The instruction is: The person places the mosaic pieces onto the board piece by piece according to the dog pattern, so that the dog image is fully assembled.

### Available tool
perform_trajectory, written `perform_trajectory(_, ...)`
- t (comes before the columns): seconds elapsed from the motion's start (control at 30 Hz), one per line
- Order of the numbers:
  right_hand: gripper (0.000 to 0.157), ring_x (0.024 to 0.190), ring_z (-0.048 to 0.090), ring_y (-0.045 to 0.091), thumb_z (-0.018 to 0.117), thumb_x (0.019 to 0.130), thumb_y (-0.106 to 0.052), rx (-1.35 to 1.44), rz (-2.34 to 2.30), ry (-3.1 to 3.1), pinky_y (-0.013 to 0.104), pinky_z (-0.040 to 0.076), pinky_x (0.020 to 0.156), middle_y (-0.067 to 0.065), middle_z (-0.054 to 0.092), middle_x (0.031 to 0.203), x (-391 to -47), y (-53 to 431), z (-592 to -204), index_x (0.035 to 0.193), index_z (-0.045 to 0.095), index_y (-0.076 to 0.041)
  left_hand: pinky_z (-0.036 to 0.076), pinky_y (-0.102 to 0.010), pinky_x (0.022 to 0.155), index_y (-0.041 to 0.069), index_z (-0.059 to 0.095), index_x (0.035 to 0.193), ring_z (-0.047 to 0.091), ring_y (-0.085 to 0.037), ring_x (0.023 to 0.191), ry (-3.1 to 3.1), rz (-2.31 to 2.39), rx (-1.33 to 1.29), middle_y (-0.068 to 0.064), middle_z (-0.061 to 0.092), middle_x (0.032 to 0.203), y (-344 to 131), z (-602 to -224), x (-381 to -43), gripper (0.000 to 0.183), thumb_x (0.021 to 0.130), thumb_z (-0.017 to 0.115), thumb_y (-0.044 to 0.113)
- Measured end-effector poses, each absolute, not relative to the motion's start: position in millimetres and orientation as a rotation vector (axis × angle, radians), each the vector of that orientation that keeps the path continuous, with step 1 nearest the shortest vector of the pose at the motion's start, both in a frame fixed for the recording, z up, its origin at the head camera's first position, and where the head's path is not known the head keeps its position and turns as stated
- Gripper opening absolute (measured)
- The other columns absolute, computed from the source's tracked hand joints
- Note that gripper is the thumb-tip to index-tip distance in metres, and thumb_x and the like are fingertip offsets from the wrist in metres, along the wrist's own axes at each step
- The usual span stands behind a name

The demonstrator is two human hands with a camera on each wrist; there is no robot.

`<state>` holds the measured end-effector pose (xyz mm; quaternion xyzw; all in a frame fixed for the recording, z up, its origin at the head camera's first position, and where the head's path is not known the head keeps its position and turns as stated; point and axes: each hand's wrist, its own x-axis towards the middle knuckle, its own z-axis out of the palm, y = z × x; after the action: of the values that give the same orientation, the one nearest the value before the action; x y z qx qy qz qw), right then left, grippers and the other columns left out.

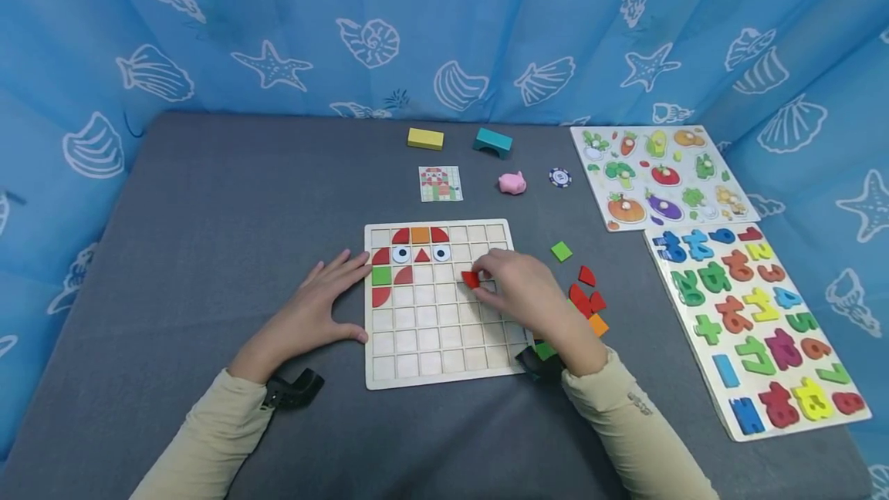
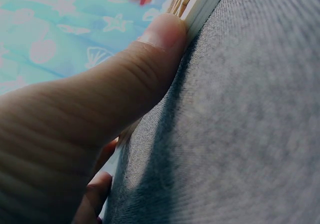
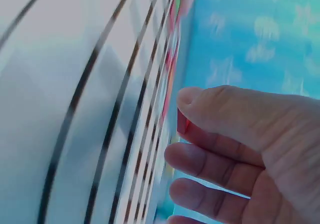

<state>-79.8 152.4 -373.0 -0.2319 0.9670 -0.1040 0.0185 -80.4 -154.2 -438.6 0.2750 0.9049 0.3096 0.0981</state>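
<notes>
A wooden grid board point(image 1: 444, 338) lies on the grey table, with red, orange and green pieces and two eye tiles set in its upper left cells. My left hand point(image 1: 312, 315) rests at the board's left side, fingers spread, fingertips and thumb touching its edge. In the left wrist view the thumb point(image 2: 150, 59) presses against the board's side point(image 2: 202, 6). Over the right half of the grid, my right hand point(image 1: 524, 292) pinches a red quarter-circle piece point(image 1: 470, 279) between thumb and fingers. The right wrist view shows this red piece point(image 3: 182, 121) held just off the board.
Loose red pieces point(image 1: 586, 276), an orange square point(image 1: 598, 324) and a green square point(image 1: 561, 251) lie right of the board. Behind it are a pattern card point(image 1: 441, 184), a pink pig point(image 1: 512, 183), a chip point(image 1: 559, 177) and two blocks. Vegetable point(image 1: 611, 214) and number puzzles point(image 1: 722, 376) stand right.
</notes>
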Motion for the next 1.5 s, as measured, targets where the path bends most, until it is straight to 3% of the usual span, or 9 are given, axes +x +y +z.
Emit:
perform_trajectory(0.2, 0.016, 0.066, 0.05, 0.008, 0.068, 0.076, -0.026, -0.964, -0.254, 2.938, 0.022, 0.044, 0.06, -0.005, 0.061, 0.078, -82, 98, -377, 0.087, 0.067, -0.015, 0.004, -0.051, 0.107, 0.021, 0.028, 0.14, 0.006, -0.02, 0.137, 2.666, 0.903, 0.803, 0.004, 0.019, 0.147, -152, -438, -80, 0.098, 0.059, 0.069, 0.058)
perform_trajectory(0.47, 0.022, 0.067, 0.051, 0.01, 0.07, 0.075, -0.029, -0.916, -0.176, 2.894, 0.025, 0.045, 0.061, -0.006, 0.062, 0.079, -84, 76, -382, 0.092, 0.066, -0.016, 0.005, -0.052, 0.107, 0.018, 0.03, 0.14, 0.007, -0.022, 0.137, 2.672, 0.92, 0.811, 0.002, 0.021, 0.147, -151, -436, -80, 0.1, 0.058, 0.07, 0.058)
perform_trajectory(0.97, 0.023, 0.063, 0.05, 0.008, 0.073, 0.073, -0.028, -0.943, -0.217, 2.93, 0.025, 0.042, 0.056, -0.008, 0.058, 0.073, -88, 68, -388, 0.091, 0.065, -0.019, 0.005, -0.052, 0.107, 0.017, 0.032, 0.139, 0.008, -0.022, 0.137, 2.686, 0.923, 0.788, 0.001, 0.023, 0.147, -153, -435, -79, 0.099, 0.058, 0.071, 0.058)
perform_trajectory(1.2, 0.025, 0.067, 0.053, 0.008, 0.072, 0.074, -0.029, -0.89, -0.283, 2.921, 0.024, 0.043, 0.058, -0.008, 0.062, 0.08, -86, 72, -386, 0.095, 0.065, -0.018, 0.005, -0.051, 0.107, 0.017, 0.032, 0.139, 0.007, -0.021, 0.137, 2.684, 0.908, 0.774, 0.001, 0.022, 0.147, -153, -434, -80, 0.099, 0.058, 0.071, 0.057)
perform_trajectory(1.5, 0.028, 0.063, 0.048, 0.01, 0.071, 0.075, -0.026, -0.632, -0.404, 3.029, 0.023, 0.039, 0.052, -0.002, 0.058, 0.075, -87, 128, -368, 0.1, 0.064, -0.014, 0.004, -0.051, 0.107, 0.017, 0.031, 0.14, 0.007, -0.021, 0.137, 2.682, 0.909, 0.77, 0.001, 0.022, 0.147, -153, -433, -80, 0.099, 0.058, 0.072, 0.056)
